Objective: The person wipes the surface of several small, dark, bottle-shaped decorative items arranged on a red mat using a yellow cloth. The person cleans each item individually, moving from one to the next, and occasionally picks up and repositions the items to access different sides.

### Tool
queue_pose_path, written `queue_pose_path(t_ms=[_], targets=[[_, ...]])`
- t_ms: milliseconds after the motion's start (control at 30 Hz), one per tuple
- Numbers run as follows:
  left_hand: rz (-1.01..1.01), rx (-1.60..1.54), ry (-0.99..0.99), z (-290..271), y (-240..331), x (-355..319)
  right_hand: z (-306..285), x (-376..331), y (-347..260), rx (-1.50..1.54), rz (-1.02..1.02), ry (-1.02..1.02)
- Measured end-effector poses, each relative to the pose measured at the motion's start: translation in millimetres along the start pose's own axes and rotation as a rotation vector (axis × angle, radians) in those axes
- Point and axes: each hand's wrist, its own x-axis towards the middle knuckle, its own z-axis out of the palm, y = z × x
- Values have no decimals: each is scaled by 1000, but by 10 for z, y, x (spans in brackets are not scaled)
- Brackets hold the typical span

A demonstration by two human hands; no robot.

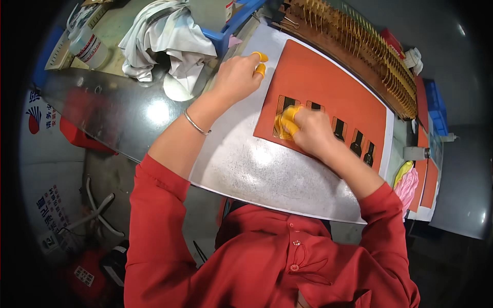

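Note:
My right hand (311, 128), with yellow finger cots on its fingertips, is closed over a thin amber-and-black flat piece (287, 102) on the orange mat (308, 72). Its fingers are slightly blurred, and whether they pinch the piece or press on it is hidden. Several similar flat pieces (356, 142) lie in a row to the right, one partly behind the hand. Above the white sheet at the mat's left edge, my left hand (239, 77) is curled, its yellow-capped thumb and forefinger close together. Nothing shows between them.
A brown rack (354, 49) with rows of thin golden pieces stands along the far right. White cloth (164, 41) and a plastic bottle (88, 46) are at the far left. Pink cloth (407, 187) lies right of the metal work surface (257, 169).

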Motion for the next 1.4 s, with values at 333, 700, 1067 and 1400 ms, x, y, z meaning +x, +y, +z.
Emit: queue_pose_path(t_ms=[333,700,1067,1400], targets=[[-13,7,-28,-17,51,-18,-72,-236,-171,24,81,-2],[-15,1,-7,14,52,-8,-26,-121,-76,-25,139,29],[-5,-12,-24,25,71,-1,-58,98,160,-36,194,35],[-15,-1,-72,8,96,-5,-83,-92,114,-34,120,36]])
